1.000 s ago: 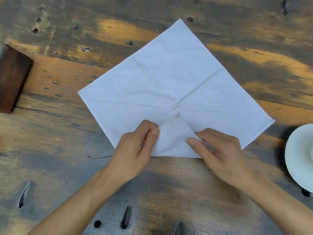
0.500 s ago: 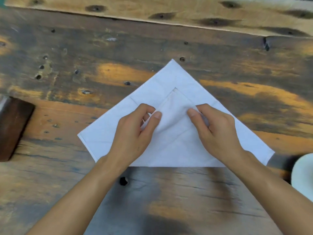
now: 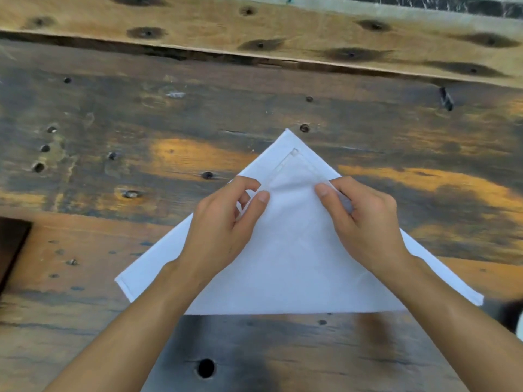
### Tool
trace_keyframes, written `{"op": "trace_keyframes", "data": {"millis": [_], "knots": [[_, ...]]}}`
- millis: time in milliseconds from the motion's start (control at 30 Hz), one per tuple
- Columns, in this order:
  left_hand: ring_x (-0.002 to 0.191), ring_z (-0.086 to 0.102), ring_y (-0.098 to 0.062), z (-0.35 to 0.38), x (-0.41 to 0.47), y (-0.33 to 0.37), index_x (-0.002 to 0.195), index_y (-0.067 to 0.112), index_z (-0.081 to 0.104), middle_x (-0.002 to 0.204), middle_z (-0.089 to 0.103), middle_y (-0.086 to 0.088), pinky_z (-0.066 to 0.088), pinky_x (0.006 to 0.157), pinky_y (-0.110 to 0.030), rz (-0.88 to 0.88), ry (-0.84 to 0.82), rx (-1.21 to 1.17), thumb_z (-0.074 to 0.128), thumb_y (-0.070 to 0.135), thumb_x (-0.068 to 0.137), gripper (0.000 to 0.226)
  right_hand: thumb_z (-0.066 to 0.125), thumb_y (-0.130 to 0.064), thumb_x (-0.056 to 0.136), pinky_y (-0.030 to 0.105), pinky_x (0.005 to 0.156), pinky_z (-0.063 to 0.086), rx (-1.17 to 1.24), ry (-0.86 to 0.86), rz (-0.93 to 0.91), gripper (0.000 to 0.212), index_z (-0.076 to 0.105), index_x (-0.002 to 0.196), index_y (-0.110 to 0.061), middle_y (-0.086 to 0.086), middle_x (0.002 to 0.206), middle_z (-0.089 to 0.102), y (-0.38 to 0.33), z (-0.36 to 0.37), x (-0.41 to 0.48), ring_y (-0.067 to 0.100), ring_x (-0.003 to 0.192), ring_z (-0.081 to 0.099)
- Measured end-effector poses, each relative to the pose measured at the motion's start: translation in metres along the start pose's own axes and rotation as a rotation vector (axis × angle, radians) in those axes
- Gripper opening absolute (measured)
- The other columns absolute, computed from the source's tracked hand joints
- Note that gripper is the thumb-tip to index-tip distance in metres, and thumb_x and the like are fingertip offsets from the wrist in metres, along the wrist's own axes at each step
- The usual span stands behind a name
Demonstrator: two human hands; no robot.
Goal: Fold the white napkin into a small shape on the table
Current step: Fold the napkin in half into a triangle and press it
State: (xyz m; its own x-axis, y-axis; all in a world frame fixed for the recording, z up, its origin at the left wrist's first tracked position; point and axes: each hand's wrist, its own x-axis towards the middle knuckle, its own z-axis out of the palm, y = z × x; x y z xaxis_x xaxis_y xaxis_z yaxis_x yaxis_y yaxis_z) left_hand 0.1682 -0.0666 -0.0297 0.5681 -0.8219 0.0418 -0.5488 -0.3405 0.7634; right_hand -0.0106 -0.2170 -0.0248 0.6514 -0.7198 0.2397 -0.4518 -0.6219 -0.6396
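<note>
Bare wooden table [image 3: 254,352] fills the bottom of the frame, and more open wood lies left, right and beyond the white napkin [image 3: 288,267]. The napkin lies at centre frame, folded into a flat, faintly creased triangle. Its long folded edge runs left to right nearest the person. The left hand [image 3: 223,224] and right hand [image 3: 365,222] each pinch a hemmed edge of the upper layer. The tip points to the top of the frame. A dark block [image 3: 11,244] sits at the left edge, and a paler plank [image 3: 283,32] crosses the top.
</note>
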Motion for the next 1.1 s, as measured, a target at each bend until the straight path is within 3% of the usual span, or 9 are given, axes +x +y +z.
{"op": "trace_keyframes", "data": {"millis": [100,167,367,600,933,1100], "knots": [[0.076,0.055,0.01,0.005,0.016,-0.007,0.11,0.03,0.063,0.079,0.056,0.026,0.038,0.064,-0.004,0.007,0.018,0.045,0.056,0.045,0.098,0.02,0.057,-0.032,0.1,0.023,0.059,0.032,0.005,0.024,0.03,0.027,0.064,0.082,-0.013,-0.004,0.065,0.057,0.006,0.007,0.014,0.015,0.066,0.048],[0.074,0.053,0.01,0.008,0.027,-0.012,0.103,0.023,0.068,0.076,0.054,0.026,0.037,0.063,-0.005,0.017,0.064,0.068,0.061,0.038,0.098,0.018,0.058,-0.032,0.099,0.022,0.058,0.029,-0.004,0.029,0.038,0.028,0.063,0.08,-0.012,-0.005,0.062,0.053,0.008,0.013,0.023,0.014,0.065,0.045],[0.063,0.053,-0.01,0.015,0.056,-0.024,0.084,0.023,0.067,0.068,0.061,0.009,0.043,0.057,-0.031,-0.043,0.099,0.15,0.061,0.045,0.097,0.026,0.063,-0.031,0.099,0.022,0.061,0.031,-0.045,0.029,0.057,0.027,0.063,0.079,-0.012,-0.005,0.07,0.061,0.026,0.032,0.05,0.011,0.065,0.051],[0.063,0.056,-0.021,0.03,0.073,-0.037,0.073,0.022,0.061,0.062,0.059,0.006,0.034,0.056,-0.03,-0.198,0.08,0.229,0.063,0.052,0.094,0.037,0.066,-0.025,0.098,0.022,0.063,0.032,-0.113,0.084,0.129,0.022,0.065,0.081,-0.011,-0.003,0.073,0.063,0.055,0.058,0.056,0.015,0.068,0.055],[0.057,0.05,-0.005,0.041,0.082,-0.038,0.066,0.022,0.049,0.053,0.053,0.007,0.024,0.054,-0.024,-0.313,0.132,0.322,0.056,0.067,0.091,0.052,0.066,-0.027,0.097,0.024,0.06,0.031,-0.134,0.113,0.154,0.023,0.063,0.08,-0.012,-0.011,0.068,0.053,0.057,0.059,0.059,0.011,0.062,0.049],[0.063,0.055,-0.019,0.039,0.084,-0.035,0.065,0.021,0.049,0.056,0.056,0.006,0.027,0.055,-0.027,-0.349,0.11,0.364,0.057,0.067,0.09,0.053,0.067,-0.03,0.096,0.028,0.059,0.029,-0.119,0.069,0.193,0.028,0.058,0.076,-0.014,-0.009,0.062,0.05,0.053,0.058,0.063,0.016,0.058,0.049]]}}
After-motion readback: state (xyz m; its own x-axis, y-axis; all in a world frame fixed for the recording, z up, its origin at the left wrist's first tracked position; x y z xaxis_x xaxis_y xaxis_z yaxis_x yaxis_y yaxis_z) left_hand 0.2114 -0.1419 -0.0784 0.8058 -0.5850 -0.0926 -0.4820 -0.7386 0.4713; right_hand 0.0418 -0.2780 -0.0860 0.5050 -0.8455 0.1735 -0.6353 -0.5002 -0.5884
